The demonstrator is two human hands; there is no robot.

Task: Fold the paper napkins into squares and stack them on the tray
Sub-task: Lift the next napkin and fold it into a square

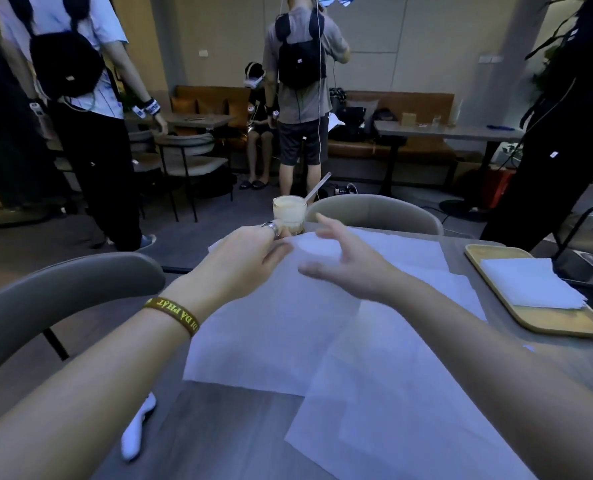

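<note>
Several large white paper napkins (274, 327) lie unfolded and overlapping on the grey table (226, 427). My left hand (243, 258) pinches the far corner of the top napkin, close to a glass. My right hand (347, 261) hovers just above the same napkin's far edge, fingers spread, holding nothing. A wooden tray (558, 323) sits at the right with a stack of folded white napkins (530, 282) on it.
A glass of pale drink with a straw (290, 213) stands at the table's far edge, right by my left hand. A white crumpled object (137, 431) lies near the left table edge. Grey chairs (63, 289) flank the table; people stand beyond it.
</note>
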